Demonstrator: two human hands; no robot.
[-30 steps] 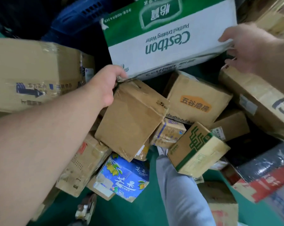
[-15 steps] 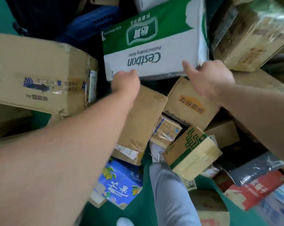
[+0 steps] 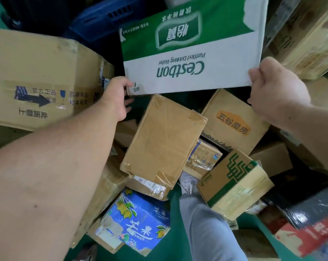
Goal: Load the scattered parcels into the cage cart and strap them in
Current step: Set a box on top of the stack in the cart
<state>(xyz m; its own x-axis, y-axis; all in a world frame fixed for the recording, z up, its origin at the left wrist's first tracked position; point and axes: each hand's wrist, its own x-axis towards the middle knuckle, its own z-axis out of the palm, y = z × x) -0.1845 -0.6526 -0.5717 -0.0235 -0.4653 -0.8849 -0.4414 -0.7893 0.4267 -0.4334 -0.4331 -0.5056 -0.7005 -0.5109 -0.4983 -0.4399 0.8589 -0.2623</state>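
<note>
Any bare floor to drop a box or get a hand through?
Only the green floor strip between mango box and leg, plus a sliver under the water box. Everywhere else parcels overlap.

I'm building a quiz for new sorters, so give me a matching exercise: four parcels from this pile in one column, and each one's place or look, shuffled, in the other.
Column one:
1. water carton
2. mango box
3. taped plain box
4. green-striped box

Column two:
A. printed blue, lowest in view
B. gripped at its lower corners by the left hand and right hand
C. beside the grey trouser leg
D. brown, mid-pile, just below the held parcel

Pairs: 1-B, 2-A, 3-D, 4-C
</note>
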